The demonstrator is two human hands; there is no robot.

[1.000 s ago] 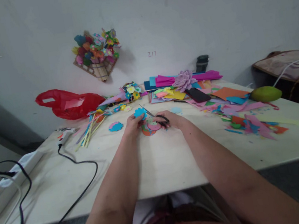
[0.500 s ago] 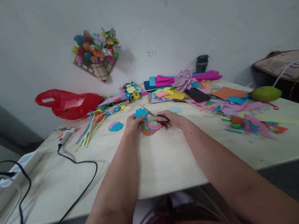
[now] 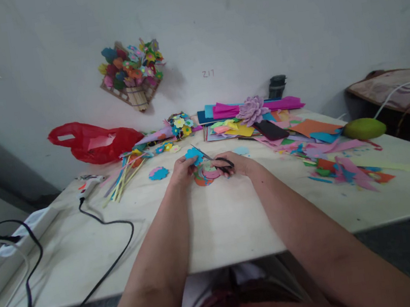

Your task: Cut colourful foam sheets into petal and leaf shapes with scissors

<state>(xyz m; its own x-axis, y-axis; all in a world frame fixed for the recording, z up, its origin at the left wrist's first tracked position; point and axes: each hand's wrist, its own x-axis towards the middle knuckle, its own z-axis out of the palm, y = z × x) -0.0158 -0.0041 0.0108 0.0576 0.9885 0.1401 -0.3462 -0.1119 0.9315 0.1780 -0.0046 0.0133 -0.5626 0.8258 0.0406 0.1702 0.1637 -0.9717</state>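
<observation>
Between the fingers of my left hand (image 3: 181, 170) is a blue scalloped paper piece (image 3: 194, 154). My right hand (image 3: 236, 163) is closed around the black handles of a pair of scissors (image 3: 225, 162). Their blades point up and left, against the right side of the blue piece. Just below both hands, several round paper pieces (image 3: 204, 180) in orange, pink and green lie overlapping on the table (image 3: 223, 222). To the left of my left hand lies a small stack of scalloped blue and pink cut-outs (image 3: 158, 173).
Paper strips (image 3: 120, 179), a red plastic bag (image 3: 99, 143) and a glue gun (image 3: 90, 185) with a black cord are on the left. A power strip (image 3: 28, 234) lies at the left edge. Coloured sheets (image 3: 312, 128), paper scraps (image 3: 350, 173) and a green fruit (image 3: 364, 128) occupy the right.
The blue piece has turned slightly in my left fingers against the scissor blades. Both hands stay in nearly the same place, and the other things on the table look unchanged.
</observation>
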